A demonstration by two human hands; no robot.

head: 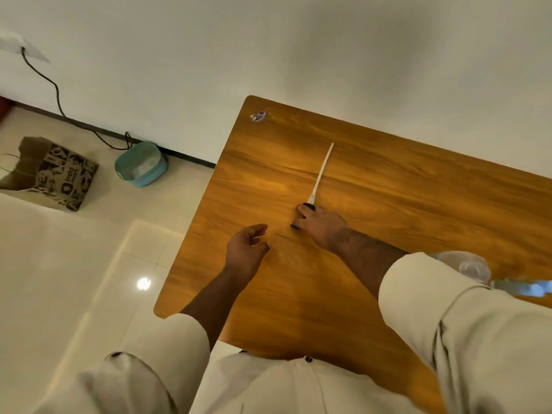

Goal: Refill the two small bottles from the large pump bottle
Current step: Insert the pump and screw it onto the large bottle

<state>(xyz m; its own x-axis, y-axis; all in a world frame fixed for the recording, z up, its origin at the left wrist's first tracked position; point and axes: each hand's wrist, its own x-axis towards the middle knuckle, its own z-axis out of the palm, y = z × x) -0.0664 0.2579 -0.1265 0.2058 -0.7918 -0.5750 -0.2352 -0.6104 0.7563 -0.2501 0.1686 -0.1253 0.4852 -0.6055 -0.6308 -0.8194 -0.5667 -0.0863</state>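
Note:
The wooden table fills the right half of the view. My right hand rests near its middle, closed around a black pump head. The pump's long white dip tube lies flat on the wood and points away from me. My left hand hovers just left of the right one, fingers curled apart and holding nothing. A clear plastic bottle shows at the right, partly hidden behind my right sleeve. A blurred pale object lies beside it; I cannot tell what it is.
A small torn sticker sits near the table's far left corner. On the tiled floor to the left stand a printed paper bag and a teal basin. A black cable runs down the wall.

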